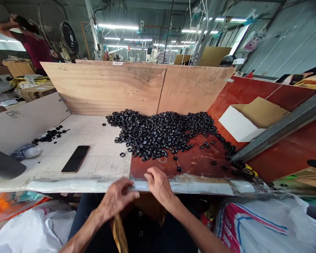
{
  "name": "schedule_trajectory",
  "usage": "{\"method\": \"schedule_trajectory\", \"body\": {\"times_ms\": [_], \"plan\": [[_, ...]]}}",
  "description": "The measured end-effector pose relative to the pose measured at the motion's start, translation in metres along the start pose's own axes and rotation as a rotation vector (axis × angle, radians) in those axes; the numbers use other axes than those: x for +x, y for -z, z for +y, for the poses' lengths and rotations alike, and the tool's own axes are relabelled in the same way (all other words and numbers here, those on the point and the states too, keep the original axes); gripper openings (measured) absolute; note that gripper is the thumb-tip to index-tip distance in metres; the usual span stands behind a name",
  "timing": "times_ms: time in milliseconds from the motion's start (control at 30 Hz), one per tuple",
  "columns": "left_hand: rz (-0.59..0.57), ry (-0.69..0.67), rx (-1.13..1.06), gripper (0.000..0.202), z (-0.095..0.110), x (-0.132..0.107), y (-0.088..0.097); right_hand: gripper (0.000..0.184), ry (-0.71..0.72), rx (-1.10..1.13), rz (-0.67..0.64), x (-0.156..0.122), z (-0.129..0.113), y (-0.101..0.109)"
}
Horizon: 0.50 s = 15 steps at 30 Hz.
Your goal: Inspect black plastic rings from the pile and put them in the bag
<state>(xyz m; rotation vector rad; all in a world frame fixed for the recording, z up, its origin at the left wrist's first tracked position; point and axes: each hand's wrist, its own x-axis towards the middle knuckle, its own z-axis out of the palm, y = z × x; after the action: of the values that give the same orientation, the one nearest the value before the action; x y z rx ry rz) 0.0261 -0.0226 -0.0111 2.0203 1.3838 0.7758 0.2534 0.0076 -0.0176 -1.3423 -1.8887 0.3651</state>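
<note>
At the table's front edge, my left hand [116,198] has its thumb held apart from bent fingers; a dark patch shows in the gap, too unclear to name. Close by on the right, my right hand [159,184] has its fingers curled in towards the thumb, and whatever lies between them is hidden. Beyond both hands spreads a big heap of small black parts [155,131], some ring-shaped. Stray black parts [179,169] lie nearer the edge. Below my hands, between my legs, is a dark open space beside a strip of brown paper [119,232], with small pieces [140,233] showing.
A phone [76,159] lies left, near a smaller black cluster [51,134] and a grey tube [5,163]. Wooden boards [113,88] wall the back. At right are a white carton [238,123] and slanting metal bar [279,130]. Another person [33,44] stands far left.
</note>
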Motion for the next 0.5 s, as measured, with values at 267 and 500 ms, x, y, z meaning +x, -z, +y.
{"method": "schedule_trajectory", "body": {"times_ms": [267,500], "plan": [[0.325,0.222,0.373,0.030,-0.038,0.116,0.018,0.015,-0.017,-0.299,0.010,0.059,0.027,-0.042],[0.224,-0.043,0.233,0.031,-0.030,0.107,-0.017,0.012,-0.017,-0.323,-0.017,0.058,0.023,-0.040]]}}
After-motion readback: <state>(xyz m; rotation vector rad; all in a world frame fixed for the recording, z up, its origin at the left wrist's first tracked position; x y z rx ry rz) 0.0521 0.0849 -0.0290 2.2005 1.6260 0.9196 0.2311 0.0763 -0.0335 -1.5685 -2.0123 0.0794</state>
